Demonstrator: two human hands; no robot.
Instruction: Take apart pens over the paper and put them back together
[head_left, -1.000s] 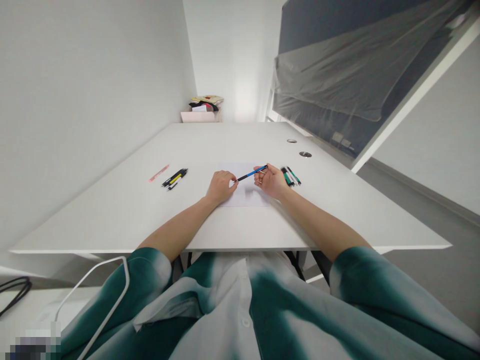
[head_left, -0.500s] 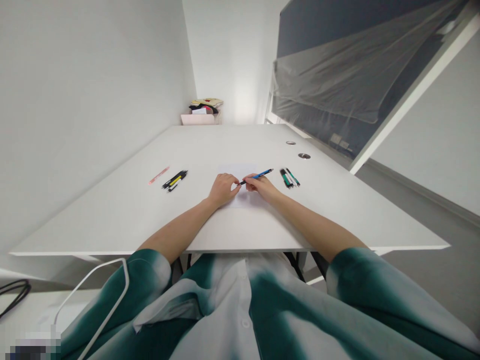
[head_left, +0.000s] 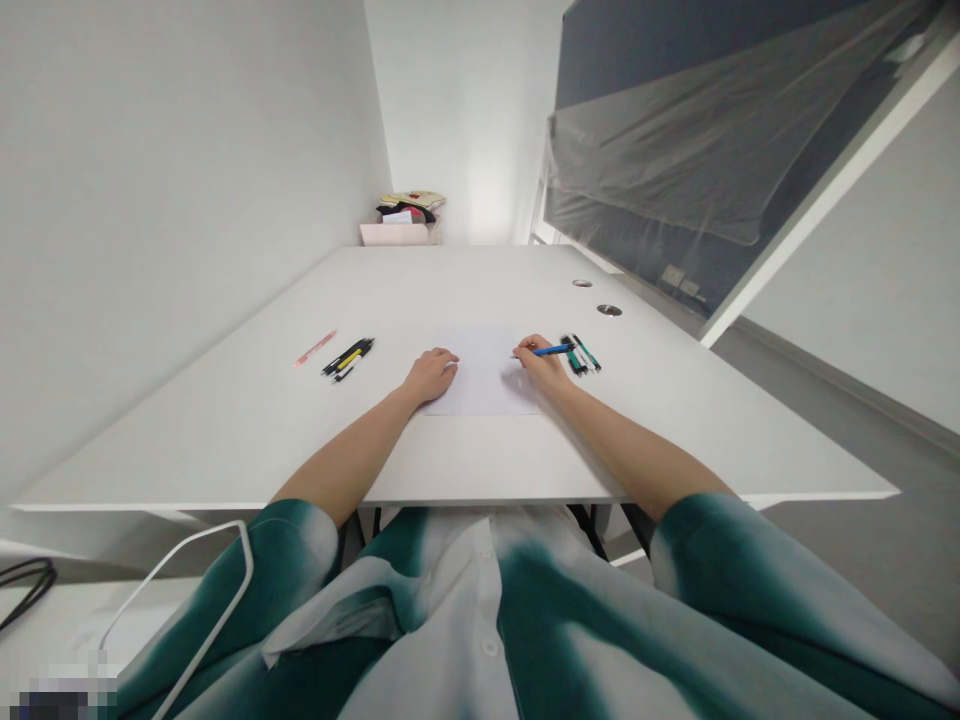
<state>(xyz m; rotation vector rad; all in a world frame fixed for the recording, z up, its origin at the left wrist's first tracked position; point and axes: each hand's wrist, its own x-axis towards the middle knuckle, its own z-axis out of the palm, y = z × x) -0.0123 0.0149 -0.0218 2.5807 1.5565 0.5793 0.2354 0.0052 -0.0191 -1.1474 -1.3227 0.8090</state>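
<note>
A blue pen (head_left: 553, 350) with a dark end is gripped in my right hand (head_left: 541, 368), its tip pointing left over a white sheet of paper (head_left: 484, 380). That hand rests at the sheet's right side. My left hand (head_left: 433, 375) lies flat along the sheet's left edge, fingers stretched out, with nothing in it. Just right of my right hand lie several green and white pens (head_left: 583, 354), partly overlapped in view by the blue pen's end. Farther left of my left hand is a group of black and yellow pens (head_left: 348, 360).
A pink strip (head_left: 316, 348) lies left of the black pens on the white table (head_left: 480, 455). Two round metal discs (head_left: 609, 310) sit toward the back right. At the far end stands a pale box (head_left: 395, 234) heaped with cloth-like items. A plastic-covered dark panel (head_left: 660, 170) leans at right.
My hands have moved apart from the middle of the paper, left hand leftward and right hand rightward with the blue pen. My left fingers have left the pen tip and flattened.
</note>
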